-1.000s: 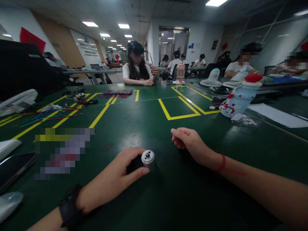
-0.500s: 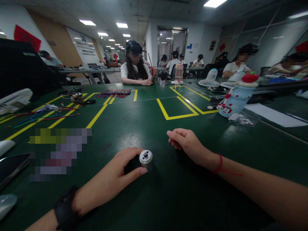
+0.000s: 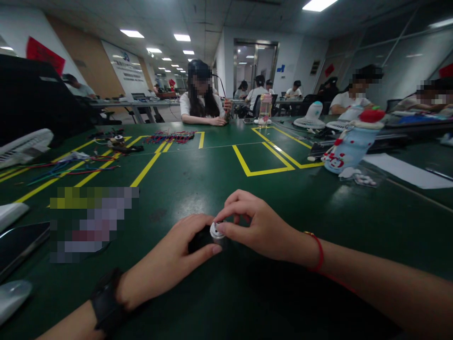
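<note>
A small silver electric motor [image 3: 213,232] stands upright on the green table, its shaft end facing up. My left hand [image 3: 170,255] curls around its left side, thumb in front and forefinger behind, keeping it between them. From the right, my right hand [image 3: 256,226] reaches over the motor with thumb and forefinger pinched together at the top face. Those fingertips cover the shaft, and whatever they may hold is hidden.
Coloured wires [image 3: 170,137] lie on the far left half, inside yellow tape lines. A blue bottle [image 3: 350,148] and a small bag of white pieces [image 3: 361,178] are at right. A phone [image 3: 24,245] and a mouse [image 3: 16,300] sit at left. A person [image 3: 201,99] sits opposite.
My right hand has moved left from the bare table to the top of the motor, where its thumb and forefinger now touch. My left hand has stayed around the motor.
</note>
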### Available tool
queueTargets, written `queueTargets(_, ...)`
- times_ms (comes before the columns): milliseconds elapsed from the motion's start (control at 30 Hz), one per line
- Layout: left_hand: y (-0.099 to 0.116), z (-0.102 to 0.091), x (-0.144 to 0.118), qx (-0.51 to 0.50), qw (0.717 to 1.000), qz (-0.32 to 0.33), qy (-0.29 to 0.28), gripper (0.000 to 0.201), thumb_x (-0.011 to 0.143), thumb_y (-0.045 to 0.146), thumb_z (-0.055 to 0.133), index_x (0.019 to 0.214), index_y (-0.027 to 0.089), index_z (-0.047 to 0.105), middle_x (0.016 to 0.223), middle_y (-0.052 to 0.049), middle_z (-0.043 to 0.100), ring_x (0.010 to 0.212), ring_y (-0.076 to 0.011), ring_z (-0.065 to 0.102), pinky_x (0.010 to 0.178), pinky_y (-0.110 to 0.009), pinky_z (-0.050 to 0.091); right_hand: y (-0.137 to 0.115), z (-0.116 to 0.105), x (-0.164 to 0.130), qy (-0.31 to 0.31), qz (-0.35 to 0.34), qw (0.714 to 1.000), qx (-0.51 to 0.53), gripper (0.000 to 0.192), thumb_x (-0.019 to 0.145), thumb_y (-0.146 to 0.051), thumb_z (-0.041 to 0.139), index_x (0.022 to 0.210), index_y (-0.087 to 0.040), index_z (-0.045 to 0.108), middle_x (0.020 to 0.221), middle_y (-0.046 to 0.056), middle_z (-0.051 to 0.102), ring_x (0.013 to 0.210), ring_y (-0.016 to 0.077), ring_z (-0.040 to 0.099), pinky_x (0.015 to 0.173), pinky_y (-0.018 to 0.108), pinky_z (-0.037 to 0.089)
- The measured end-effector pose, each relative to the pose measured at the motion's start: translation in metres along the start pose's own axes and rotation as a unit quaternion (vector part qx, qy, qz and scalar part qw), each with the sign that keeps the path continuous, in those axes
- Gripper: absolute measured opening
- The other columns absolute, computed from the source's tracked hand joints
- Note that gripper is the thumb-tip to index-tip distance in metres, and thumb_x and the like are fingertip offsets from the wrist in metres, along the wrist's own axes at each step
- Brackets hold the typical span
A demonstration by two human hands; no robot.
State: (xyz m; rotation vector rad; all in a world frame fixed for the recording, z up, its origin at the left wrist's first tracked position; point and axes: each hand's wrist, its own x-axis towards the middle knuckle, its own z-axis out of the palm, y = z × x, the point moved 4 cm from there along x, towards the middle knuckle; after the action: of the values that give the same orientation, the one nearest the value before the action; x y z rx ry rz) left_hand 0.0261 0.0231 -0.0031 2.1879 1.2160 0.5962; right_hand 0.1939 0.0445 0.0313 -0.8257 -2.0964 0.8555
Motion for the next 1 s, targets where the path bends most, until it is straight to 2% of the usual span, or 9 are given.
queueTargets(167,0.002,-0.002,0.0,0.004,1.0,-0.004,0.008,0.034,0.087,0.04,0.06,0.119,0.032,0.051,0.119,0.0,0.059,0.108,-0.0216,0.055,0.097,-0.039,0.045,0.003,-0.02,-0.001,0.032,0.014,0.999,0.005,0.016,0.083,-0.031,0.064,0.093,-0.02,0.072,0.09,0.002,0.059,0.073,0.0115,0.053,0.063,0.024,0.043)
queueTargets(267,0.003,-0.002,-0.001,0.0,1.0,-0.012,-0.003,0.031,0.088,0.041,0.059,0.117,0.032,0.053,0.115,0.0,0.061,0.103,-0.0224,0.058,0.094,-0.04,0.047,0.014,-0.028,-0.008,-0.03,0.032,0.999,-0.016,0.014,0.082,-0.03,0.066,0.092,-0.022,0.073,0.093,0.003,0.059,0.084,0.0144,0.056,0.073,0.028,0.044)
queueTargets(400,0.002,-0.003,-0.002,0.006,1.0,-0.019,-0.003,0.032,0.087,0.043,0.059,0.117,0.033,0.052,0.115,0.0,0.061,0.102,-0.0223,0.059,0.093,-0.039,0.047,0.029,-0.026,-0.016,-0.125,0.022,0.989,-0.082,0.014,0.082,-0.031,0.067,0.093,-0.026,0.074,0.097,0.003,0.06,0.093,0.0173,0.054,0.085,0.034,0.041)
queueTargets(533,-0.001,-0.003,-0.003,0.01,1.0,-0.016,0.005,0.034,0.087,0.045,0.058,0.118,0.033,0.052,0.114,-0.001,0.061,0.102,-0.0232,0.059,0.094,-0.04,0.047,0.035,-0.02,-0.02,-0.143,-0.005,0.98,-0.14,0.013,0.081,-0.031,0.068,0.092,-0.03,0.075,0.101,0.004,0.059,0.095,0.0202,0.05,0.083,0.037,0.04)
queueTargets(700,-0.001,-0.003,-0.003,0.011,1.0,-0.018,0.001,0.033,0.087,0.043,0.059,0.117,0.033,0.052,0.115,0.001,0.062,0.102,-0.0224,0.059,0.094,-0.039,0.047,0.034,-0.019,-0.021,-0.15,-0.011,0.978,-0.148,0.015,0.082,-0.03,0.067,0.095,-0.03,0.074,0.104,0.004,0.058,0.097,0.0206,0.05,0.084,0.038,0.04)
queueTargets(867,0.001,-0.003,-0.003,0.012,1.0,-0.014,0.001,0.034,0.087,0.042,0.059,0.119,0.032,0.053,0.117,-0.001,0.062,0.104,-0.0232,0.059,0.093,-0.04,0.048,0.034,-0.028,-0.017,-0.153,0.015,0.985,-0.071,0.027,0.079,-0.03,0.069,0.106,-0.025,0.07,0.108,0.005,0.059,0.1,0.0198,0.053,0.088,0.037,0.041)
queueTargets(933,0.001,-0.003,-0.003,0.011,1.0,-0.014,0.004,0.035,0.087,0.042,0.059,0.12,0.032,0.052,0.118,-0.001,0.062,0.104,-0.0233,0.059,0.093,-0.039,0.049,0.04,-0.034,-0.014,-0.12,0.057,0.991,0.004,0.026,0.08,-0.03,0.068,0.105,-0.023,0.07,0.106,0.005,0.061,0.094,0.0176,0.056,0.082,0.033,0.044)
queueTargets(1000,0.0,-0.004,-0.003,0.012,1.0,-0.014,0.008,0.035,0.087,0.042,0.058,0.12,0.032,0.052,0.119,-0.001,0.061,0.106,-0.0235,0.058,0.094,-0.04,0.048,0.051,-0.04,-0.011,-0.064,0.12,0.987,0.083,0.023,0.08,-0.03,0.067,0.1,-0.02,0.07,0.096,0.004,0.064,0.082,0.015,0.058,0.072,0.029,0.044)
